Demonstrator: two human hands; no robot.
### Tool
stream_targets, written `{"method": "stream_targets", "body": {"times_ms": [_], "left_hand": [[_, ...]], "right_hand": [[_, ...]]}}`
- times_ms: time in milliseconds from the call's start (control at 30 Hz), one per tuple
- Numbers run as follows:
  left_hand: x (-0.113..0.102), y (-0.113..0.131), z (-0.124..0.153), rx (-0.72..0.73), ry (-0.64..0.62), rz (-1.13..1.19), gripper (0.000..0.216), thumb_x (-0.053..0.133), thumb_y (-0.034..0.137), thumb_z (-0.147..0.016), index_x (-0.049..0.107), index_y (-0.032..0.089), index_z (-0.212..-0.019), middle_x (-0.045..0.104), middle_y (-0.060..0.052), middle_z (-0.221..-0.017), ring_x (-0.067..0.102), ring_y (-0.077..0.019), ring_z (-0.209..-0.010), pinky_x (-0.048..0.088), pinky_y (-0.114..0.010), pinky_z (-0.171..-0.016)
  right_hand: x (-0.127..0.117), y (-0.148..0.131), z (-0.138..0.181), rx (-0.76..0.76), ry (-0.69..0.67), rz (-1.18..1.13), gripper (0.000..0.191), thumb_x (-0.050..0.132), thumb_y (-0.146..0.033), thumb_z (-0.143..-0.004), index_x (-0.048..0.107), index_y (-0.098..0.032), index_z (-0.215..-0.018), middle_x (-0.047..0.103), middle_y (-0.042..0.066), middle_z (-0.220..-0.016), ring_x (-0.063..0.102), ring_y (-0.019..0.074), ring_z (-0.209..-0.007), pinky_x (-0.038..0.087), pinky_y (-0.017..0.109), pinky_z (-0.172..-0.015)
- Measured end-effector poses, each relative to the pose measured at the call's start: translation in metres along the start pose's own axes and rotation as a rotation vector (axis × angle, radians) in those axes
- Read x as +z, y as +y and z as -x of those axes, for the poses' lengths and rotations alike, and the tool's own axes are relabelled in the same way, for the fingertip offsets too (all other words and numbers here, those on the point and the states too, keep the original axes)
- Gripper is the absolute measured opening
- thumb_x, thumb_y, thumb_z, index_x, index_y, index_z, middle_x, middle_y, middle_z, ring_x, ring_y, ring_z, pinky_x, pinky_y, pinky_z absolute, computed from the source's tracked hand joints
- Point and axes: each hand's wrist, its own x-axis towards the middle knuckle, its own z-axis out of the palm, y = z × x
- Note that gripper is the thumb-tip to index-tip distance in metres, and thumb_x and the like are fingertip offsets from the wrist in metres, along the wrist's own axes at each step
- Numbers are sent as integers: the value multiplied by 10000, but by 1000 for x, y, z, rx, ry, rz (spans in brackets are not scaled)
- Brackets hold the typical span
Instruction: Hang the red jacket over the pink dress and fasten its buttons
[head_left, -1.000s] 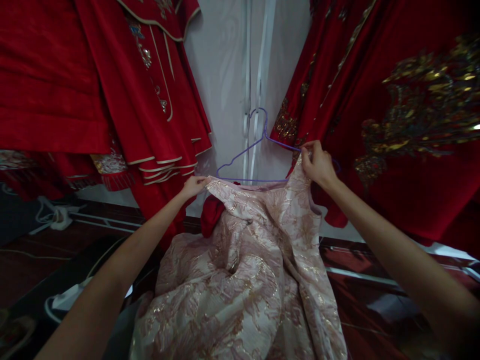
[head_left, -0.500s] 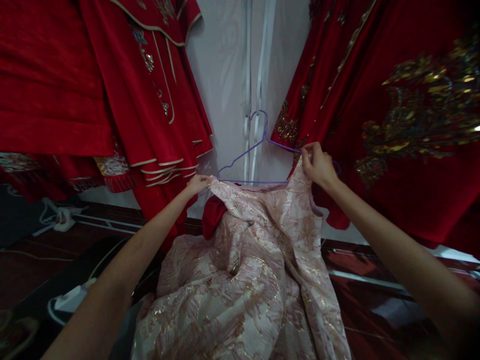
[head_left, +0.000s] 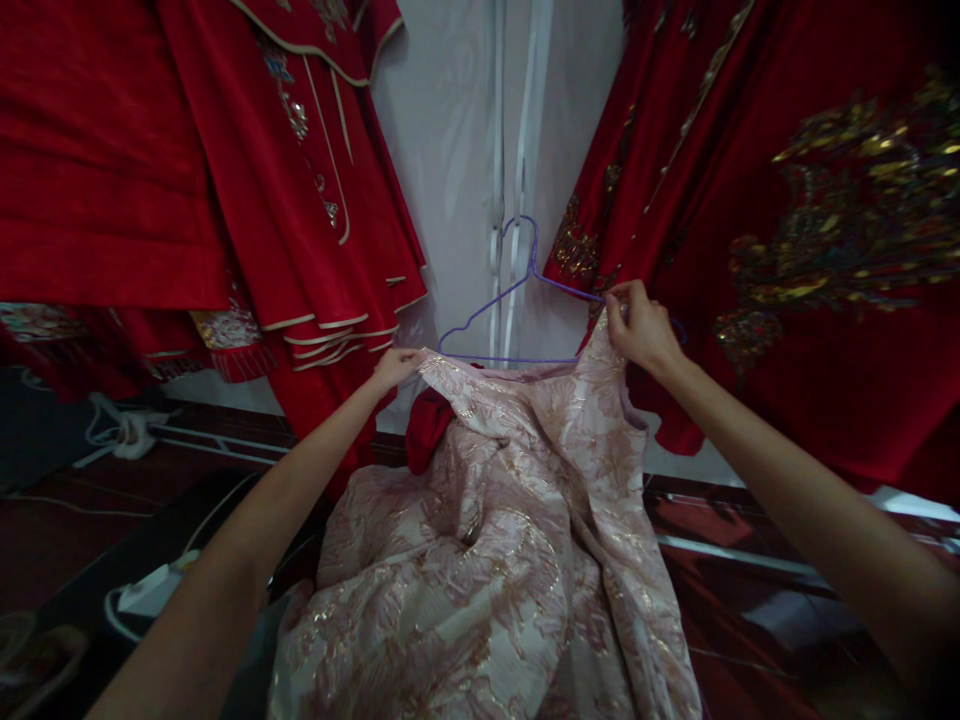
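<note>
A pale pink brocade dress (head_left: pixel 495 540) with gold floral pattern hangs from both my hands. My left hand (head_left: pixel 395 366) is closed on the dress's left shoulder edge. My right hand (head_left: pixel 637 325) pinches the right shoulder together with the right arm of a purple wire hanger (head_left: pixel 510 300), which is held up just behind the neckline. A red piece of fabric (head_left: pixel 425 425) shows at the dress's left side below my left hand.
Red embroidered garments hang at left (head_left: pixel 187 170) and right (head_left: pixel 810 230), with a white wall and white ribbons (head_left: pixel 510 130) between them. A white power strip (head_left: pixel 146 592) and cables (head_left: pixel 120 432) lie on the dark reddish floor at left.
Barely anything moved; the hands and dress stay in place, with only a slight shift of the view.
</note>
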Motion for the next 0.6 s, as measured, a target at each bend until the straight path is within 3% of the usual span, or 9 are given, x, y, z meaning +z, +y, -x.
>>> {"method": "stream_targets", "body": {"times_ms": [200, 600], "left_hand": [[6, 0, -11, -135, -26, 0, 249, 678, 348, -612, 720, 113, -680, 701, -85, -683, 632, -199, -717, 454, -277, -715], [-3, 0, -2, -116, -64, 131, 300, 706, 377, -587, 732, 130, -756, 721, -94, -813, 637, -211, -809, 453, -311, -820]], "right_hand": [[0, -1, 0, 5, -12, 6, 388, 335, -444, -891, 502, -163, -1101, 660, 140, -878, 625, 294, -772, 430, 385, -705], [-4, -2, 1, -15, -25, -10, 370, 342, -439, -890, 513, -171, -1079, 663, 136, -882, 625, 285, -776, 435, 380, -709]]}}
